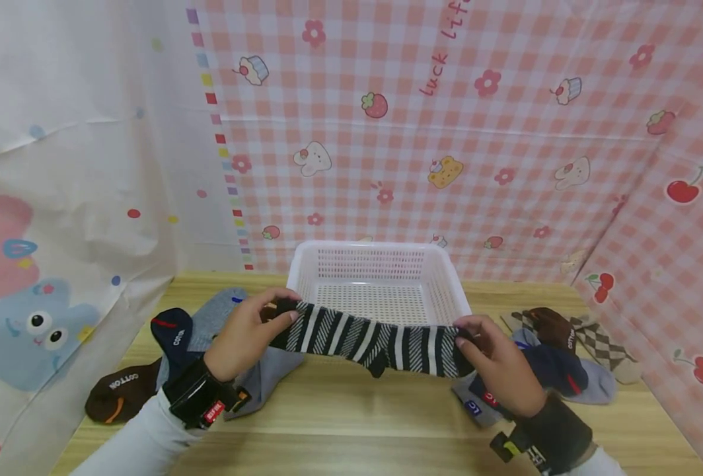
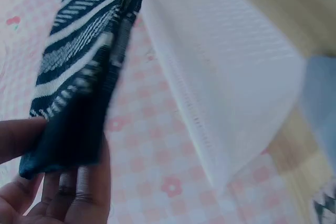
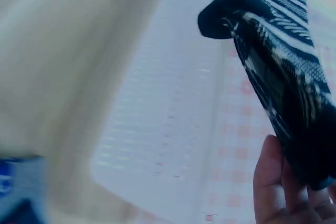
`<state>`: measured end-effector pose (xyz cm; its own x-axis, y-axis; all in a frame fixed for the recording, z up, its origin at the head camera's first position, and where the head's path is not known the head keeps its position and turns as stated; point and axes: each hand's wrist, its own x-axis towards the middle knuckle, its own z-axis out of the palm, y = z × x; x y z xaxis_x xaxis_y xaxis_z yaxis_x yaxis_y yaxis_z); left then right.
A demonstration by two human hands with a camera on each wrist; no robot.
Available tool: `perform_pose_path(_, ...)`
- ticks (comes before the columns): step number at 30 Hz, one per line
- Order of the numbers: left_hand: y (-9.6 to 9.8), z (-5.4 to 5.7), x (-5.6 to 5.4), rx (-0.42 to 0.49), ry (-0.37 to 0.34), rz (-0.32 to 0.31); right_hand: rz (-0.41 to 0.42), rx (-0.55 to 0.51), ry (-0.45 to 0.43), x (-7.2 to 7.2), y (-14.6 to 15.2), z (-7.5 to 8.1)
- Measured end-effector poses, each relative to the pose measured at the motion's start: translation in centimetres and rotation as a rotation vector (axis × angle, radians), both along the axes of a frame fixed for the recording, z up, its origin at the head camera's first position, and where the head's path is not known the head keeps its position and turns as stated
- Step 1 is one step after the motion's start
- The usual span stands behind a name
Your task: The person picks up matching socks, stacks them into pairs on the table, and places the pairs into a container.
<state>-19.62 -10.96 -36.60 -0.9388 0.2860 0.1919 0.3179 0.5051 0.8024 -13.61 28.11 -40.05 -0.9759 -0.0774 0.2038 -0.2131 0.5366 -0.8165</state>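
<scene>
A black sock with white and grey stripes (image 1: 339, 334) is stretched sideways between both hands, in front of the basket. My left hand (image 1: 250, 330) pinches its black end between thumb and fingers; that end (image 2: 73, 135) fills the lower left of the left wrist view. At the other end, my right hand (image 1: 497, 363) grips the black tip with thumb and fingers. The sock's dark heel (image 1: 377, 363) hangs down near the middle, and it juts out at the top of the right wrist view.
Behind the sock stands a white plastic basket (image 1: 381, 248) with slotted walls. Left on the wooden table (image 1: 351, 423) lie brown (image 1: 122, 393), navy (image 1: 173, 330) and grey socks (image 1: 215, 317). More socks, including a checkered one (image 1: 604, 347), lie at the right. Patterned cloth (image 1: 387, 152) hangs behind.
</scene>
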Motion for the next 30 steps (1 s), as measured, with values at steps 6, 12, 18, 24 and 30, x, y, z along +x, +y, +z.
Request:
perform_pose_path(6, 1.2, 2.1, -3.6, 0.066, 0.011, 0.023, -0.042, -0.020, 0.048, -4.0, 0.0, 2.9)
perform_pose_path(12, 2.8, 2.8, -7.2, -0.009, 0.056, 0.087, -0.073, 0.025, 0.086, -8.6, -0.5, 4.5)
perform_pose_path(18, 4.2, 1.8, -10.9, -0.140, 0.111, 0.121, -0.140, 0.169, 0.000, -13.0, -1.5, 3.4)
perform_pose_path(24, 5.9, 0.5, -13.7, -0.282, 0.062, 0.156, -0.156, 0.294, -0.084, -16.3, -2.1, 1.6)
perform_pose_path(30, 8.0, -0.5, -15.1, -0.492, 0.028, 0.173, -0.213, 0.393, -0.161, -18.7, -2.0, -0.2)
